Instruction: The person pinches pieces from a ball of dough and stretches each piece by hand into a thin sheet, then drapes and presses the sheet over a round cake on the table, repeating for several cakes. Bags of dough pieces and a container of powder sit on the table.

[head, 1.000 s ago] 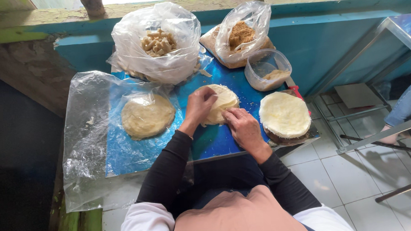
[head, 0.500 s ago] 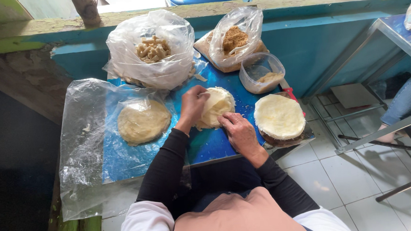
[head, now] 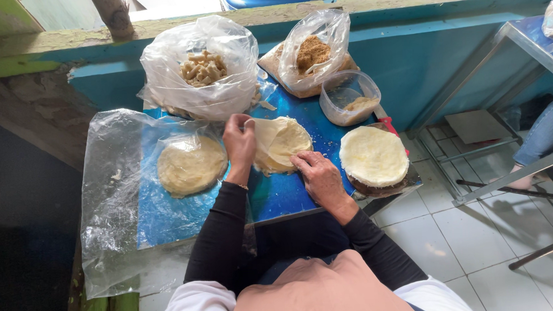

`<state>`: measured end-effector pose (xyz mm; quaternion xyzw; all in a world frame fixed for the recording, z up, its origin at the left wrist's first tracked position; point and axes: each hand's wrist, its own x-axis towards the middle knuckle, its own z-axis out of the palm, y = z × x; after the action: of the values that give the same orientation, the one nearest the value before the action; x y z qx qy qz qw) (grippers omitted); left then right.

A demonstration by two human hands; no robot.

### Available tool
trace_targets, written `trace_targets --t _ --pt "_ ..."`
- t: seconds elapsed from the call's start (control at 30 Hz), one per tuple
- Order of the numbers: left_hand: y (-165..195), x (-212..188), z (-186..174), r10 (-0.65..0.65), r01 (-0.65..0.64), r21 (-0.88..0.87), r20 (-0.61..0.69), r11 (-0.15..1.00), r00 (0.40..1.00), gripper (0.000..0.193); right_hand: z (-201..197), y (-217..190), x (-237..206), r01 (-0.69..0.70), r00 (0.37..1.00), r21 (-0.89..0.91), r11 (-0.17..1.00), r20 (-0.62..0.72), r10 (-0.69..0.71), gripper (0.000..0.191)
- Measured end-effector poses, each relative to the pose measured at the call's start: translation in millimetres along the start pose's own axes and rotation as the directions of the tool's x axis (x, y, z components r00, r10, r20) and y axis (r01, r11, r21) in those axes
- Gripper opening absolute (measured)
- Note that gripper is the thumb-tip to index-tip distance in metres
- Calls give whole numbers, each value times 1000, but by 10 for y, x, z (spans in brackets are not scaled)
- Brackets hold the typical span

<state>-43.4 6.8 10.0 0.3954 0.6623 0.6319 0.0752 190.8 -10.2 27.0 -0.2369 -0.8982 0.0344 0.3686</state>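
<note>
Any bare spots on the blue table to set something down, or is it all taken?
Free: the near strip of the blue table between the left hand and right hand, below the thin wrapper. Also the plastic sheet left of the flat round. Crowded: the back row of two bags, the tub and the wrapper stack.

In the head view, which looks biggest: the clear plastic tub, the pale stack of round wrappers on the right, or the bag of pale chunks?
1. Bag of pale chunks.
2. Pale stack of round wrappers.
3. Clear plastic tub.
The tub lies farther from the camera, though it still looks clearly smallest.
</note>
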Motion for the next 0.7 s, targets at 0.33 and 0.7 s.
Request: trace_targets --t 0.33,0.7 --pt "73 110 -46 -191 56 333 391 941 900 70 29 -25 2 -5 1000 -8 1000 -3 5 36" --pt "250 74 -304 -12 -318 404 635 858 773 41 -79 -67 66 -71 997 64 995 -6 72 30"
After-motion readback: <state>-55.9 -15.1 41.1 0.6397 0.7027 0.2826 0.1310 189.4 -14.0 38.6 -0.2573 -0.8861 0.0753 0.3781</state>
